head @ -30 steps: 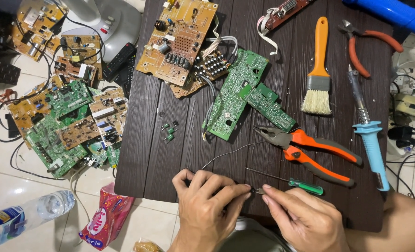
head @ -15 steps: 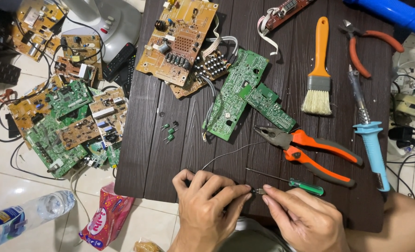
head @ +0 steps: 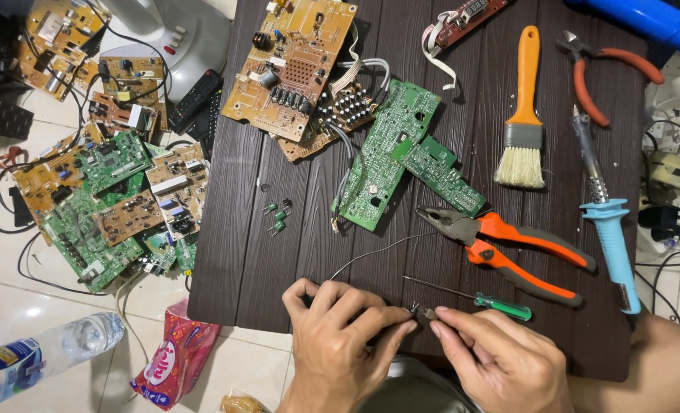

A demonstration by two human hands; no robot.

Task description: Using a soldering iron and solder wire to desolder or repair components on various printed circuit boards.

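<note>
At the near edge of a dark wooden table (head: 294,229), my left hand (head: 340,344) and my right hand (head: 501,363) meet fingertip to fingertip. Together they pinch a tiny electronic part (head: 419,311) with thin metal legs. A thin grey wire (head: 370,252) curves away from my left hand toward a green circuit board (head: 390,157). Just beyond my right fingers lies a small green-handled screwdriver (head: 481,298). Orange-handled pliers (head: 508,245) rest behind it.
On the table lie a brown circuit board (head: 290,65), an orange brush (head: 523,115), cutters (head: 600,73), a blue soldering iron (head: 608,222) and small green components (head: 277,216). On the floor at left: several circuit boards (head: 103,191), a plastic bottle (head: 42,356), a pink packet (head: 175,359).
</note>
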